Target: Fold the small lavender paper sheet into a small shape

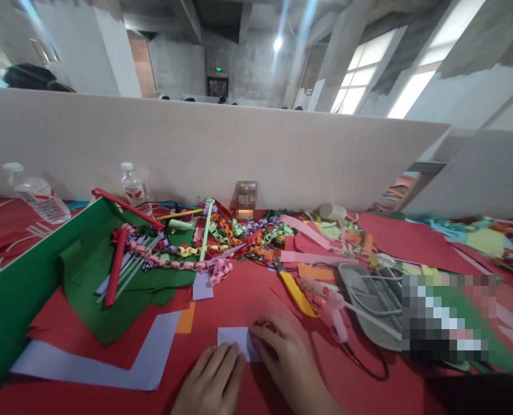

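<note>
A small lilac paper piece (233,340) lies on the red table sheet (239,300) near the front edge. My left hand (211,380) rests flat below it, fingers stretched out and touching its lower edge. My right hand (289,360) lies over the paper's right side, fingers curled and pressing down on it. Just beyond my right hand lie a pink glue gun (329,302) and a yellow utility knife (297,291).
Colourful paper chains (222,242) and straws pile at mid-table. A green box lid (18,282), green paper scraps, a large lilac offcut (109,360), two water bottles (38,196), a grey tray (371,300) and a white partition (196,150) surround the spot.
</note>
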`<action>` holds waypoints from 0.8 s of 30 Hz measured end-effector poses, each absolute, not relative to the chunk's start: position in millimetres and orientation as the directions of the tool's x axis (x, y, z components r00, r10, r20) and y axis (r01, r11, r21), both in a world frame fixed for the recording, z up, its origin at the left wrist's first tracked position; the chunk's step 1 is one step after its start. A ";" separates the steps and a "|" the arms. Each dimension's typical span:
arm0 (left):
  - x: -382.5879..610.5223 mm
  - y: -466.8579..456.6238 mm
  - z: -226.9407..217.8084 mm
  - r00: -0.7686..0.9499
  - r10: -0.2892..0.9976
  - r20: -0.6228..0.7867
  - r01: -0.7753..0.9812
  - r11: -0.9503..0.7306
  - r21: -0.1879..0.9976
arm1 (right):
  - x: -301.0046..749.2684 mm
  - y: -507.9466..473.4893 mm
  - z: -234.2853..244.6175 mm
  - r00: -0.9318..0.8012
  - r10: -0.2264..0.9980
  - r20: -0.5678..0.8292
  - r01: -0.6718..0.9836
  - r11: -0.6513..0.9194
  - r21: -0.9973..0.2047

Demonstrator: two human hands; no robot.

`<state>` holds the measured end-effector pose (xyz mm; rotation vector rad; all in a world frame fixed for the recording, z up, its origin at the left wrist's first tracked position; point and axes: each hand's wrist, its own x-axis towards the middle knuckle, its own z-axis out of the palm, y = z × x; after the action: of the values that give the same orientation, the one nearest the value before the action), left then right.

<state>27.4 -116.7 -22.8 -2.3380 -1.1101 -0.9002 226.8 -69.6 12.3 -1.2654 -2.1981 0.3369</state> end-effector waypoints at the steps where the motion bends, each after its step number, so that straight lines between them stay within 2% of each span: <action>1: 27.2 -116.6 -22.4 0.475 0.532 0.702 0.793 -0.605 -0.078 | 227.4 -69.9 11.4 -0.396 0.845 0.361 0.716 0.530 -0.454; 5: 25.2 -116.6 -23.8 0.489 0.520 0.700 0.780 -0.620 -0.084 | 231.4 -75.6 6.5 -0.467 0.760 0.452 0.764 0.604 -0.226; 7: 23.4 -115.3 -24.7 0.486 0.511 0.709 0.774 -0.628 -0.077 | 232.4 -79.1 5.3 -0.560 0.664 0.496 0.722 0.684 -0.101; 9: 21.1 -110.0 -22.4 0.489 0.536 0.688 0.775 -0.629 -0.061 | 231.0 -78.6 6.7 -0.653 0.592 0.472 0.652 0.757 -0.048; 10: 19.7 -105.2 -19.4 0.491 0.566 0.662 0.782 -0.621 -0.049 | 229.5 -75.9 8.4 -0.683 0.585 0.438 0.630 0.775 -0.051; 13: 14.3 -82.3 -4.2 0.559 0.683 0.470 0.780 -0.625 -0.019 | 224.1 -58.9 16.9 -0.696 0.626 0.352 0.643 0.761 -0.082; 15: 8.8 -64.8 7.4 0.608 0.686 0.401 0.751 -0.660 -0.009 | 222.5 -44.4 24.1 -0.703 0.638 0.314 0.643 0.759 -0.102; 19: -5.9 -45.7 22.2 0.686 0.616 0.387 0.642 -0.763 0.077 | 225.6 -27.9 37.0 -0.741 0.633 0.222 0.610 0.774 -0.170; 24: -18.5 -48.7 26.1 0.657 0.622 0.426 0.608 -0.771 0.188 | 228.8 -30.4 44.1 -0.765 0.624 0.163 0.593 0.779 -0.203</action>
<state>-18.5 -48.7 26.1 -2.8856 -1.0716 -0.7598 228.8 -30.4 44.1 -0.9534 -2.7510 0.2052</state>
